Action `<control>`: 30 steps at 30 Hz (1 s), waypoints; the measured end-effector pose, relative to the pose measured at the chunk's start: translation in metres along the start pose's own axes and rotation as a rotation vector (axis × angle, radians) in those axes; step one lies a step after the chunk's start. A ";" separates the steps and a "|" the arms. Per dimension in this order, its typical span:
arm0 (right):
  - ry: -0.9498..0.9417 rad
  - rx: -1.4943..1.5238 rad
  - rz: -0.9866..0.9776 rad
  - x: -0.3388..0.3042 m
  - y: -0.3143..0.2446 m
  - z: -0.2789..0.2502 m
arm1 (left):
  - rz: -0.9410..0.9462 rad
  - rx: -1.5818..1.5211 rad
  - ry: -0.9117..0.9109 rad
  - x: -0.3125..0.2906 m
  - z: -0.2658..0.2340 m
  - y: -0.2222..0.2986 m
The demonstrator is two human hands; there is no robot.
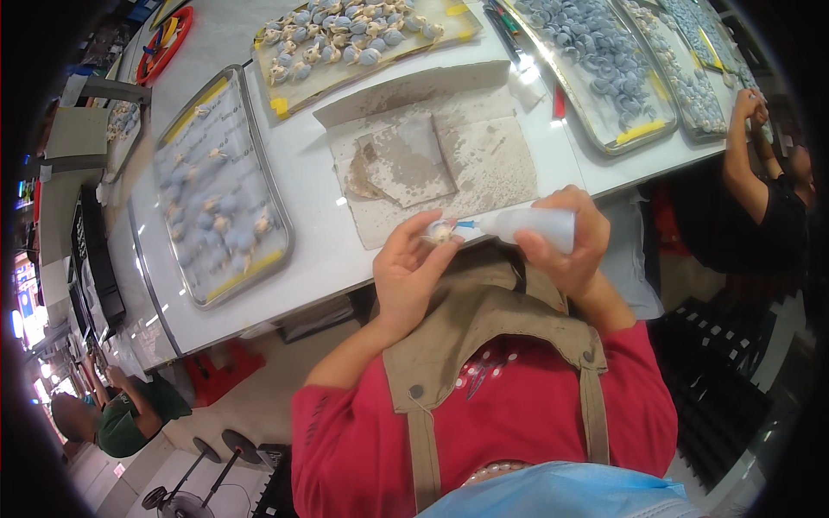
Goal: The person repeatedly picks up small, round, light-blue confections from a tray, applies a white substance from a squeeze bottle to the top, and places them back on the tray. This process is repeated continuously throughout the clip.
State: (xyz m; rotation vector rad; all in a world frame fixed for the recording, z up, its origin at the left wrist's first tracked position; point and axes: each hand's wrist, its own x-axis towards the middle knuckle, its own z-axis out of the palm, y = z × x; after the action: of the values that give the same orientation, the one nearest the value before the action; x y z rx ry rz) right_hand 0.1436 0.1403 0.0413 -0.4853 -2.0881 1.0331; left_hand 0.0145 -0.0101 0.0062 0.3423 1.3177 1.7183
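Observation:
Between the thumb and fingers of my left hand (406, 274) is a small cream-and-blue figurine piece (442, 231). My right hand (570, 246) is wrapped round a translucent squeeze bottle (540, 228), which lies nearly sideways. Its blue needle tip (466, 224) points left and reaches the figurine piece or stops just short of it; I cannot tell which. Both hands are above the near edge of the table, in front of a stained cardboard sheet (505, 164) with a smaller square of board (440, 147) on it.
At the left stands a metal tray (281, 203) of blue-and-cream pieces. A board (363, 73) at the back holds several similar figurines. Blue shell-like parts fill another tray (596, 73) at the right. A red ring (164, 45) lies far left. Other people work at both sides.

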 end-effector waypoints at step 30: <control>0.161 -0.282 0.086 0.034 0.085 0.023 | -0.385 -0.569 -0.248 0.016 -0.027 0.005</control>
State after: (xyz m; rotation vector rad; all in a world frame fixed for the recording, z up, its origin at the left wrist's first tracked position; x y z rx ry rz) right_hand 0.1049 0.2002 -0.0209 -0.7780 -2.0903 0.7215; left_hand -0.0149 -0.0142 -0.0052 -0.0308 0.6243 1.5767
